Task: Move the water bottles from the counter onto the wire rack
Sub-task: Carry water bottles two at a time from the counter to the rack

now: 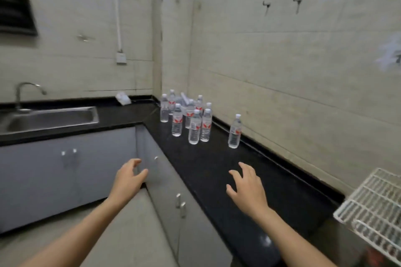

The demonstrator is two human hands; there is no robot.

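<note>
Several clear water bottles (194, 127) with red-and-white labels stand clustered in the corner of the black counter (212, 171). One more bottle (234, 132) stands alone to their right, near the wall. The white wire rack (372, 199) sits at the counter's right end, cut off by the frame edge. My left hand (128, 176) hovers open in front of the cabinet, left of the counter edge. My right hand (246, 186) is open above the counter, fingers spread, well short of the bottles. Neither hand holds anything.
A steel sink (50, 118) with a tap (26, 93) lies at the left. A white object (123, 98) rests at the back of the counter. Grey cabinet doors (165, 182) run below the counter. Two wall hooks (296, 2) hang above.
</note>
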